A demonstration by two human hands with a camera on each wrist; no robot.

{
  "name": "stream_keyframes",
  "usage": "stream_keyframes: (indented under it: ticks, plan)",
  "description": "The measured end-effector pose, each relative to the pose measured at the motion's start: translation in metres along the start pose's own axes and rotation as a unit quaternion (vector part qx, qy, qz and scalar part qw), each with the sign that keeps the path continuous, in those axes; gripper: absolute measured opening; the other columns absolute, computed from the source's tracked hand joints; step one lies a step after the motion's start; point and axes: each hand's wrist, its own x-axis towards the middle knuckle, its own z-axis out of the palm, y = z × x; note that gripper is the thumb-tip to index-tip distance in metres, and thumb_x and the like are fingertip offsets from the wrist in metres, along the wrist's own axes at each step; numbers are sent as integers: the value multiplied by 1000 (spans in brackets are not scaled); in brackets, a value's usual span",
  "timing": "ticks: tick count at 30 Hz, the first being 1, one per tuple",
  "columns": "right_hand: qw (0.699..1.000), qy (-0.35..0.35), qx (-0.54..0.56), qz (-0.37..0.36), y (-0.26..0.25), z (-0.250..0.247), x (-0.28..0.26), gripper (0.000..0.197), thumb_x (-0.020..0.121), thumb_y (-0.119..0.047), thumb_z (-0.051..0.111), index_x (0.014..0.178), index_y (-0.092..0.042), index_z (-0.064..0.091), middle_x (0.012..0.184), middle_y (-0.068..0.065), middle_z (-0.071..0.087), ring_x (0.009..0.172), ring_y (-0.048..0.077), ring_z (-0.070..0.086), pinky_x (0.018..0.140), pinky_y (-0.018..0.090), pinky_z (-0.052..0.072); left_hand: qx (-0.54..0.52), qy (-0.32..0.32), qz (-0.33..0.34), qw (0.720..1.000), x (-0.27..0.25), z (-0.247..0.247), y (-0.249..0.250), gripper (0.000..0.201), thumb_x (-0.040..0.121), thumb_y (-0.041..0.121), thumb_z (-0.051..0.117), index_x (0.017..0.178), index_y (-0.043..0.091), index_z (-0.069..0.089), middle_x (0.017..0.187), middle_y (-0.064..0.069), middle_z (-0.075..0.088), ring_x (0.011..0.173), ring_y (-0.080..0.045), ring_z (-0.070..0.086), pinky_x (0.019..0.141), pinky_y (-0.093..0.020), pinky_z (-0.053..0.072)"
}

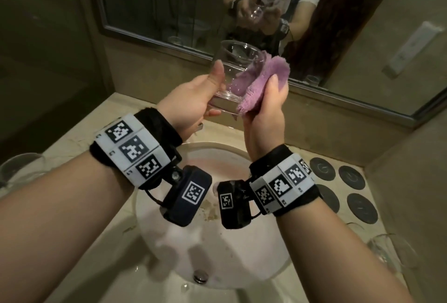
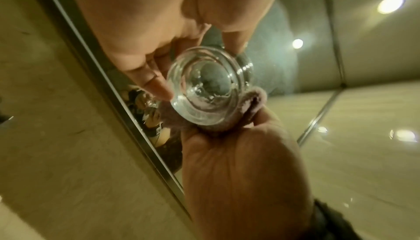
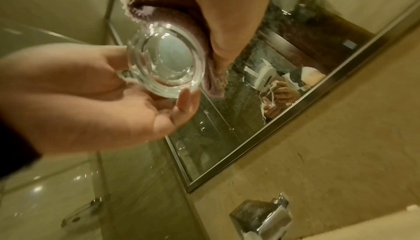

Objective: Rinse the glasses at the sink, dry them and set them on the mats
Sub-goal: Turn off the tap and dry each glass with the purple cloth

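A clear tumbler (image 1: 229, 70) is held tilted above the sink (image 1: 242, 249), mouth toward the mirror. My left hand (image 1: 208, 89) grips its lower part, thumb on the near wall and fingers under the thick base (image 2: 204, 89). My right hand (image 1: 272, 94) pinches a purple cloth (image 1: 263, 80) against the tumbler's right side and rim; purple shows through the glass wall. In the right wrist view the cloth (image 3: 163, 8) wraps the tumbler (image 3: 166, 60) from above. Several round dark mats (image 1: 350, 177) lie on the counter at right.
Another glass (image 1: 21, 169) stands on the counter at far left, and one more (image 1: 391, 252) at near right below the mats. A framed mirror (image 1: 169, 43) runs along the back wall. The chrome tap (image 3: 261, 215) sits behind the basin, whose drain (image 1: 200, 276) is near me.
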Motion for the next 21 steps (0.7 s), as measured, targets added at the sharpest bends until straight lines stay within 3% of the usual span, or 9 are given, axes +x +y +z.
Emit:
stream_keyframes:
  ticks: [2, 4, 7, 10, 12, 14, 17, 19, 21]
  plan:
    - [996, 4, -73, -54, -2, 0, 0, 52, 90, -44, 35, 138, -31, 23, 142, 4, 40, 129, 17, 44, 110, 40, 37, -8, 24, 18, 1000, 4, 3, 2, 41, 95, 48, 33, 127, 23, 42, 97, -1, 55, 90, -18, 57, 86, -37, 51]
    - [984, -4, -133, -119, -2, 0, 1, 57, 92, -34, 36, 144, -17, 20, 140, 0, 37, 131, 11, 39, 112, 28, 33, -40, 6, 21, 999, 4, 7, 6, 41, 96, 48, 30, 132, 30, 26, 102, -5, 53, 89, -18, 62, 82, -42, 55]
    - [975, -36, -157, -153, -1, -2, 2, 58, 92, -21, 38, 145, -8, 19, 139, 2, 37, 129, 8, 40, 107, 15, 32, -70, -32, 3, 997, 2, 8, 8, 75, 66, 70, 46, 126, 29, 27, 110, -9, 56, 96, -23, 66, 77, -47, 57]
    - [985, -60, -136, -92, -2, -8, 7, 51, 94, -31, 36, 141, -14, 27, 133, 6, 50, 121, 12, 51, 109, 33, 38, -88, -67, -3, 994, 7, 3, 2, 88, 40, 65, 69, 114, 25, 44, 106, -7, 62, 86, -23, 67, 62, -34, 57]
    - [993, -75, -84, -33, -3, -10, 10, 40, 95, -39, 36, 133, -26, 36, 126, 10, 57, 118, 21, 56, 106, 49, 40, -144, -107, -20, 984, 13, 0, -3, 105, 38, 60, 82, 127, 19, 45, 109, -12, 58, 81, -25, 65, 48, -28, 52]
    - [996, -85, -22, -4, -8, -8, 11, 29, 96, -39, 37, 124, -33, 41, 126, 11, 58, 119, 27, 56, 106, 54, 39, -178, -126, -26, 976, 15, -2, -4, 115, 37, 58, 85, 135, 18, 41, 117, -17, 54, 93, -29, 65, 54, -34, 54]
    - [996, -83, 35, 1, -17, -6, 12, 36, 98, -32, 36, 132, -20, 40, 124, 13, 57, 118, 29, 56, 106, 51, 40, -124, -95, -5, 988, 14, 0, -2, 113, 38, 74, 71, 128, 13, 41, 116, -10, 58, 103, -23, 63, 76, -36, 56]
    - [997, -66, -3, -30, -21, -4, 12, 43, 94, -32, 38, 135, -17, 37, 128, 12, 53, 120, 25, 53, 107, 47, 39, -46, -42, 28, 998, 13, 3, 0, 115, 34, 83, 55, 123, 12, 38, 94, 2, 54, 78, -5, 63, 65, -22, 54]
    - [994, -51, -58, -76, -22, -4, 8, 49, 90, -31, 39, 137, -17, 34, 135, 9, 48, 125, 19, 49, 111, 41, 35, -15, 2, 43, 999, 13, 5, 0, 113, 36, 82, 49, 126, 16, 29, 90, 4, 51, 66, -2, 61, 60, -21, 51]
